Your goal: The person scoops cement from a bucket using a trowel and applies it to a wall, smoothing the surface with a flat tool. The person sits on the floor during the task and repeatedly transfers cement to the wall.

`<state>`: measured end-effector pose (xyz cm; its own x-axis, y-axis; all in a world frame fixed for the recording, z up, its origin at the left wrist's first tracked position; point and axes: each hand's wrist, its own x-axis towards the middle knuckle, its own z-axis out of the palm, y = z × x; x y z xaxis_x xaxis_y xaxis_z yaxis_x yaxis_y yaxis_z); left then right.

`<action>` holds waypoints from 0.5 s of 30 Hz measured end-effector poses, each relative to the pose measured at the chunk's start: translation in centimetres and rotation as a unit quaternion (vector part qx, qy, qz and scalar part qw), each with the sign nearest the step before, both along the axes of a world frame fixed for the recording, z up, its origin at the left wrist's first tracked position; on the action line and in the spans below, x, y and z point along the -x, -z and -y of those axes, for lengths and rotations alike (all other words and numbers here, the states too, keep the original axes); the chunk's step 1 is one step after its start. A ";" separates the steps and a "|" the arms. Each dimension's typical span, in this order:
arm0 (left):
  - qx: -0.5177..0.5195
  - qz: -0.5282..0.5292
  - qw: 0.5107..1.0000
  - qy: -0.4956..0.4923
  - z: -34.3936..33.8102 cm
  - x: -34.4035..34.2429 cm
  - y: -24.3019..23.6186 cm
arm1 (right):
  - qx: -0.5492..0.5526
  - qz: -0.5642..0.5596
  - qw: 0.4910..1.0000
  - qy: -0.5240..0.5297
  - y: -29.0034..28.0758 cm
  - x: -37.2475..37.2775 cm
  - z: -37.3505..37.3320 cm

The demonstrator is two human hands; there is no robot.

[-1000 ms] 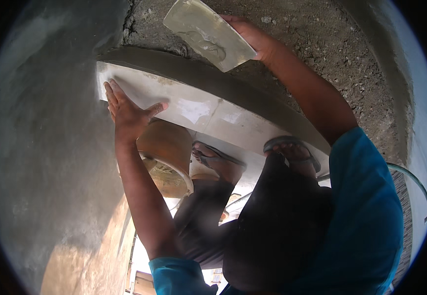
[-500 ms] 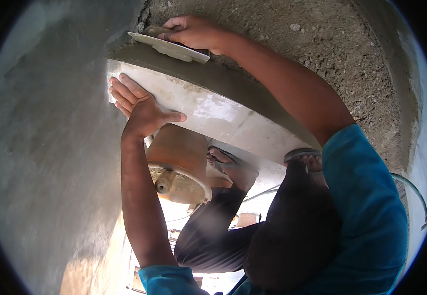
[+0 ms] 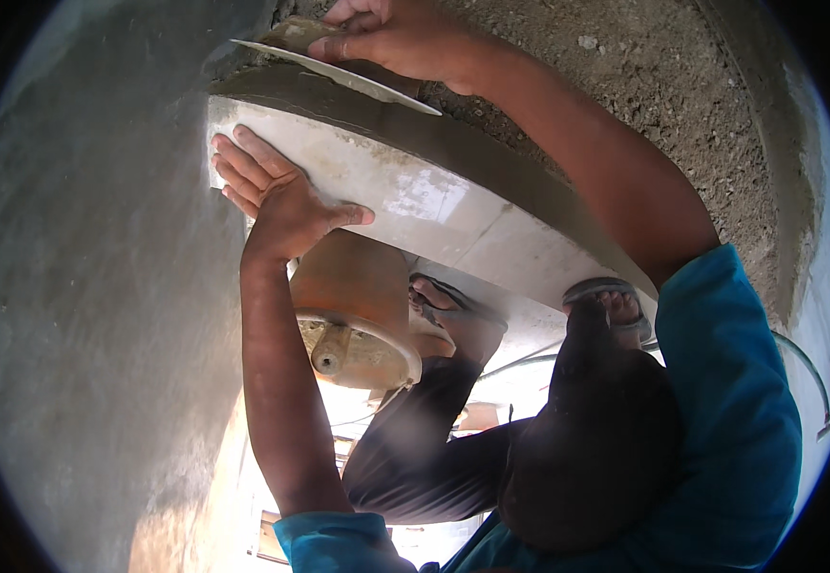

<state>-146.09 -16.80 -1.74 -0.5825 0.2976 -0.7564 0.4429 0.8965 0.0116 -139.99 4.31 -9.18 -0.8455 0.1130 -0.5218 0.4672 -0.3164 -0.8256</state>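
My left hand (image 3: 291, 202) lies with spread fingers against the face of a long, smooth, pale slab (image 3: 434, 199), near the slab's left end. My right hand (image 3: 391, 40) is wrapped around the back of a plastering trowel (image 3: 339, 74), whose handle is mostly hidden by the fingers. The thin blade shows almost edge-on, just above the slab. A smooth band of wet grey mortar (image 3: 491, 172) runs along the slab's upper edge, beneath and to the right of the blade.
A smooth grey plastered wall (image 3: 119, 267) fills the left. Rough, gritty concrete (image 3: 644, 86) spreads beyond the mortar. Under my left hand stands an orange-brown bucket (image 3: 353, 282) with a stubby round piece at its rim. My sandalled feet (image 3: 616, 304) are below the slab; a hose (image 3: 807, 368) curves at right.
The trowel has shifted slightly to the right and tilted more edge-on. Mortar that hung along its blade edge no longer shows. My left hand keeps its place on the slab.
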 end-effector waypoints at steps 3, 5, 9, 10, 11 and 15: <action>0.018 0.007 1.000 0.010 -0.8 0.0 0.0 | -0.039 0.054 0.998 -0.011 4.0 -0.6 -0.6; 0.010 0.007 1.000 0.011 -0.8 0.1 -0.1 | -0.065 0.072 0.995 -0.028 5.3 -1.1 0.3; -0.010 0.001 1.000 0.020 -0.6 -0.1 0.2 | -0.050 0.078 0.995 -0.041 6.6 -0.9 0.9; -0.002 0.022 1.000 0.004 -0.7 0.0 0.1 | -0.071 0.075 0.994 -0.042 6.2 -0.9 1.3; 0.006 0.044 0.999 -0.012 -1.0 0.0 -0.1 | -0.094 0.073 0.992 -0.043 5.7 -1.0 1.5; -0.010 0.002 1.000 -0.001 -0.3 0.0 0.3 | -0.043 0.056 0.997 -0.043 1.7 -1.0 1.2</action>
